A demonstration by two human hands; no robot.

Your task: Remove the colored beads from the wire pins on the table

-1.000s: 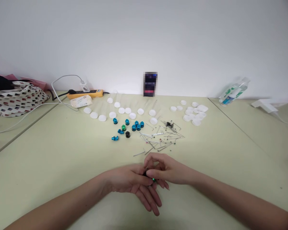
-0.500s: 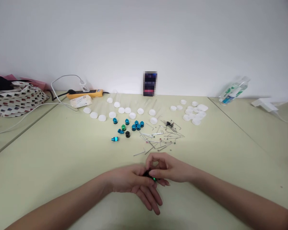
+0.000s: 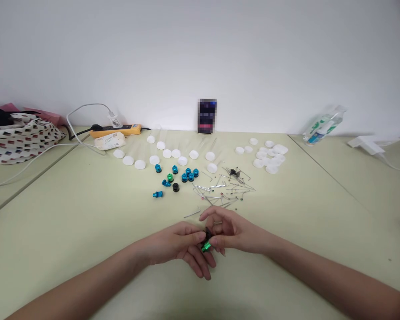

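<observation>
My left hand (image 3: 183, 244) is closed on a small green and black metal part (image 3: 206, 246), its thumb on the black end and its other fingers below. From the right, my right hand (image 3: 231, 231) touches the same part with its thumb, its index finger arched above. Beyond the hands lie several blue metal parts (image 3: 188, 177), a green one (image 3: 170, 177) and a black one (image 3: 176, 187). Thin metal hex keys (image 3: 208, 188) and tiny pieces are scattered to the right of them.
Clear tubes with white caps (image 3: 167, 154) lie behind the parts, and loose white caps (image 3: 271, 169) at the right. A phone (image 3: 207, 116) leans on the wall. A power strip (image 3: 131, 129), patterned bag (image 3: 23, 138) and plastic bottle (image 3: 323, 126) stand farther out.
My left hand has risen slightly, and more of the green part shows between the hands. My right index finger has lifted and straightened somewhat. The view has shifted slightly.
</observation>
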